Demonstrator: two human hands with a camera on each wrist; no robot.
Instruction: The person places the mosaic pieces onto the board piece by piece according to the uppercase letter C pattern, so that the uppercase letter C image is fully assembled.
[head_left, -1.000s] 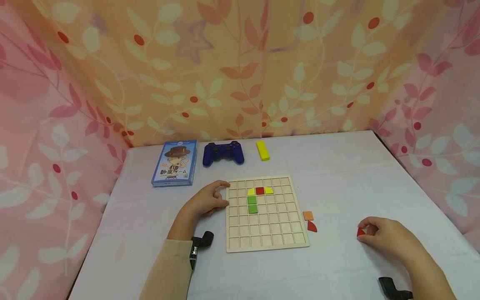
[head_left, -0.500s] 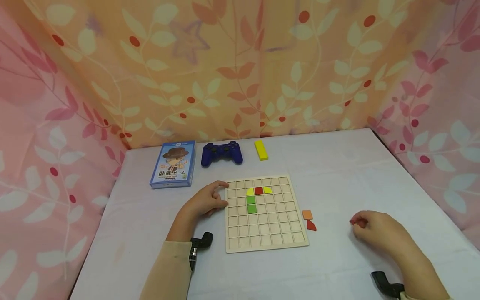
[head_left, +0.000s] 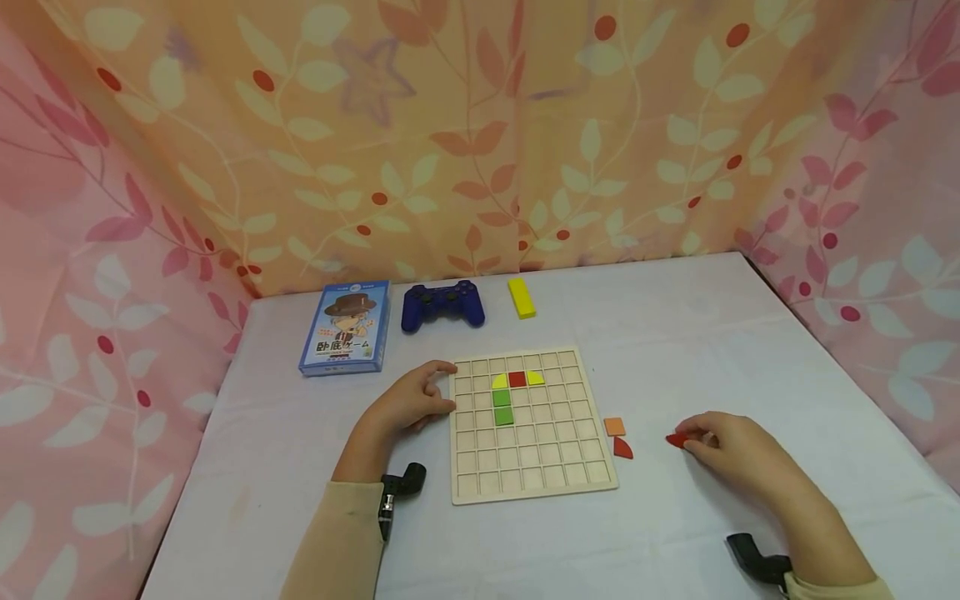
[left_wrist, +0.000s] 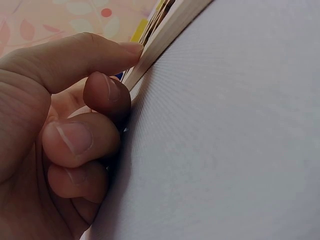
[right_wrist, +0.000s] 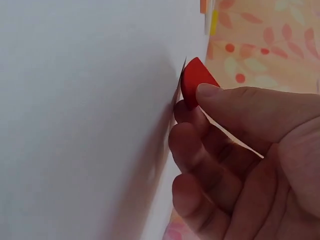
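My right hand (head_left: 738, 450) pinches a red quarter-circle tile (right_wrist: 197, 80) between thumb and fingertips, just above the white tabletop, right of the wooden grid board (head_left: 532, 482). At the board's left edge rests my left hand (head_left: 405, 402); index finger and thumb touch that edge, the other fingers loosely bent. In the board's upper cells lie a red square tile (head_left: 517, 379) between two yellow quarter-circle tiles (head_left: 535, 378), and two green square tiles (head_left: 502, 397) below the left yellow one. Beside the board's right edge are an orange square tile (head_left: 614, 427) and another red quarter-circle tile (head_left: 622, 448).
Along the back of the table stand a blue game box (head_left: 346, 327), a dark blue game controller (head_left: 443, 306) and a yellow block (head_left: 521, 297). Floral curtains (head_left: 480, 142) enclose the table at the back and both sides.
My right hand has moved left toward the board with the red quarter-circle tile, which now points out from the fingertips. The left hand has stayed at the board's edge.
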